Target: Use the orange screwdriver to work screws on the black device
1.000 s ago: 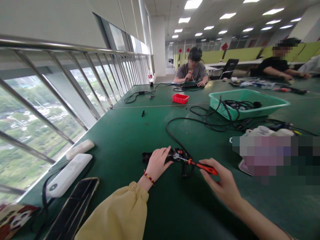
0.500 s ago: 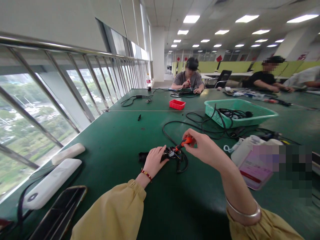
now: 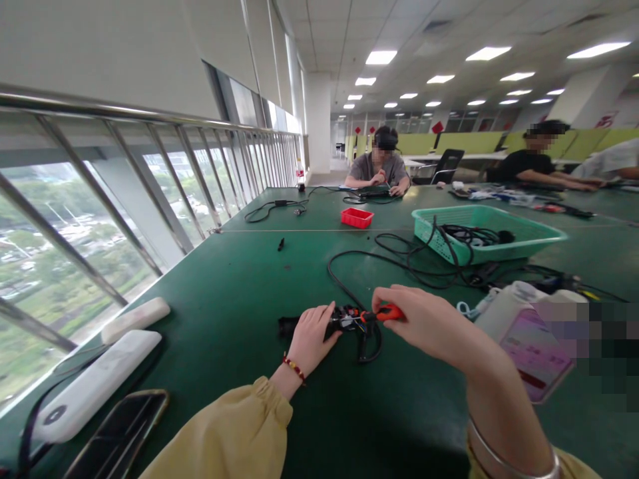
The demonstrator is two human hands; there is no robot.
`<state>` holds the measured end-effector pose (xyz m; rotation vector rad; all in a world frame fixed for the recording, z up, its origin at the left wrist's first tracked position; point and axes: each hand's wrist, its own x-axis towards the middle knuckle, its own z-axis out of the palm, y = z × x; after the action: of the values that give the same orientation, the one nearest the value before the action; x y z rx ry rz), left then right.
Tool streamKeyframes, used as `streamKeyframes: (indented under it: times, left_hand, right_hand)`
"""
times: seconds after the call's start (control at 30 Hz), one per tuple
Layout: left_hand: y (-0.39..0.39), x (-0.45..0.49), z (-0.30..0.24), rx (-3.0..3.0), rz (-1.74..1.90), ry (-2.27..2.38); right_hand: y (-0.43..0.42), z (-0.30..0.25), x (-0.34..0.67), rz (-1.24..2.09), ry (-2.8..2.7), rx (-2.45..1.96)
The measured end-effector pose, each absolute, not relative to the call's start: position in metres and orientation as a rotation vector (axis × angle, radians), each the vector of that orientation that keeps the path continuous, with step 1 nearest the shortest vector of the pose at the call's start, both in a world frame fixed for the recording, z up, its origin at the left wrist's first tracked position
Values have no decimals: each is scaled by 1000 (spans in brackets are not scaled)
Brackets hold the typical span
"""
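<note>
Under my left hand point(image 3: 313, 331) lies a black tubular device point(image 3: 288, 326), held down on the table with my fingers wrapped over its middle. Its right end is opened up, and small parts and wiring point(image 3: 350, 318) show there. A black cord loops out from that end. My right hand point(image 3: 419, 322) pinches the handle of an orange-red screwdriver point(image 3: 389, 313) between thumb and fingers. The screwdriver lies nearly level, its shaft pointing left into the exposed parts. Whether the tip touches a screw is too small to tell.
A green basket point(image 3: 519, 253) with black cables stands back right, a red tray point(image 3: 357, 218) further back. At the right is a pale bottle-shaped item point(image 3: 519, 319) with a pink label. A phone point(image 3: 120, 436) and white power bank point(image 3: 100, 386) lie left. Two co-workers sit across.
The screwdriver has tipped from a slant to nearly level, and my right hand has shifted right and lower. My left hand stays on the device. The whole view has tilted slightly upward.
</note>
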<state>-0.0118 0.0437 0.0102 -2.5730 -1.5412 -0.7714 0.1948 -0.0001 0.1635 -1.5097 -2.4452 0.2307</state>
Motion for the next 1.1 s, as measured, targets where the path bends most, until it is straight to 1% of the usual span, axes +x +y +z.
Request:
streamKeyframes:
  times: [0.27,0.47,0.7,0.93,1.1]
  left_hand:
    - [41,-10,12,-2570,-804,-1489]
    - [42,-11,8,-2577,-789,-1509]
    - [44,-11,5,-2570,-851,-1474]
    - [46,-10,4,-2571,-857,-1473]
    - [46,-9,2,-2554,-862,-1465]
  right_hand:
    - [-10,165,178,61,-2447,-1837]
    - [-14,169,176,54,-2476,-1649]
    - [-12,168,170,53,-2410,-1865]
    - [-11,162,176,-102,-2398,-1742]
    - [-14,162,173,-62,-2381,-1848]
